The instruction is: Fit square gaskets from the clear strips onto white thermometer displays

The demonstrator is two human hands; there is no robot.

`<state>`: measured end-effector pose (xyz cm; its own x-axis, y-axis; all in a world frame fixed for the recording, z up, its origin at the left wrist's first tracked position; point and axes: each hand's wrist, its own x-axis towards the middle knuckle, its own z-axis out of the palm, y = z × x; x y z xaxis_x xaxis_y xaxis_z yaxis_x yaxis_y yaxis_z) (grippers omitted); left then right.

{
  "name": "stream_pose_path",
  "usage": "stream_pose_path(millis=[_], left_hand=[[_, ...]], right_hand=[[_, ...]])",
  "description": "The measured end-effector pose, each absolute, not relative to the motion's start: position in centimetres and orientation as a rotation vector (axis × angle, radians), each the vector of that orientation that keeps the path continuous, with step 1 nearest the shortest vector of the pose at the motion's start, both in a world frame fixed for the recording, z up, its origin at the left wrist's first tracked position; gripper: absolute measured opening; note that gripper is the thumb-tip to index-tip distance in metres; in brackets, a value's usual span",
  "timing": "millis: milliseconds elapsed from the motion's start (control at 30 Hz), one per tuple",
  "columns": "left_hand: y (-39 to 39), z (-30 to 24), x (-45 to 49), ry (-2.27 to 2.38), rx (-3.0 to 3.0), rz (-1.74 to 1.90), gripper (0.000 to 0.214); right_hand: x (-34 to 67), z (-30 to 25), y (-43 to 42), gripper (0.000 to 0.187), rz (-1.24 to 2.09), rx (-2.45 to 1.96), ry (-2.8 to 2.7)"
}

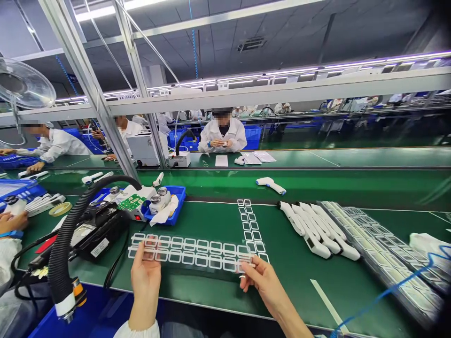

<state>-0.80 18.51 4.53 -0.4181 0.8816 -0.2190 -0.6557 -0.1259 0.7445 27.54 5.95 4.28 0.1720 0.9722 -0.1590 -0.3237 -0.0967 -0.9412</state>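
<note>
Both my hands carry a long, clear plastic sheet [190,253] of white-edged, rounded-square frames, spanned between them just above the green rubber bench mat [211,220] at lower centre of the frame. My right hand [262,286] pinches the sheet's right end between thumb and fingers, while my left hand [145,277] stands upright at its left part, fingers spread behind the film; how firmly it grips, I cannot tell. Holding it from both ends probably keeps the limp film taut and flat. A second, narrow clear frame strip [250,230] lies just beyond, apart from the white plastic handheld devices [317,230] ranked side by side at centre right, seemingly aligned for orderly handling.
</note>
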Motion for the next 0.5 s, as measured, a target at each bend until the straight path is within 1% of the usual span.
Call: stream_pose_path(millis=[33, 133, 167, 200, 267, 367, 433, 500], left_hand=[[17.8, 4.2, -1.9, 0.976, 0.368, 1.742, 0.02], [15.3, 3.1, -6.1, 1.027, 0.504, 1.568, 0.064], [14.5, 3.0, -7.3, 1.022, 0.552, 1.461, 0.073], [13.8, 3.0, -8.1, 1.012, 0.62, 1.356, 0.076], [12.7, 3.6, -8.3, 0.977, 0.808, 1.15, 0.069], [11.6, 5.5, -4.7, 0.962, 1.162, 0.898, 0.047], [11.0, 6.5, -1.1, 0.927, 1.327, 0.79, 0.047], [10.6, 6.7, 2.2, 0.856, 1.328, 0.742, 0.048]], right_hand=[[28.3, 4.6, 6.1, 0.041, 1.231, -1.175, -0.774], [30.8, 6.2, 6.5, 0.041, 1.086, -1.223, -0.841], [31.3, 6.8, 6.6, 0.04, 1.062, -1.229, -0.878], [31.6, 7.3, 6.7, 0.039, 1.056, -1.233, -0.924], [31.1, 8.2, 7.1, 0.039, 1.094, -1.24, -1.032], [28.2, 8.8, 8.0, 0.042, 1.213, -1.251, -1.226], [26.0, 8.8, 8.4, 0.044, 1.265, -1.249, -1.36], [24.4, 8.5, 8.7, 0.046, 1.287, -1.242, -1.453]])
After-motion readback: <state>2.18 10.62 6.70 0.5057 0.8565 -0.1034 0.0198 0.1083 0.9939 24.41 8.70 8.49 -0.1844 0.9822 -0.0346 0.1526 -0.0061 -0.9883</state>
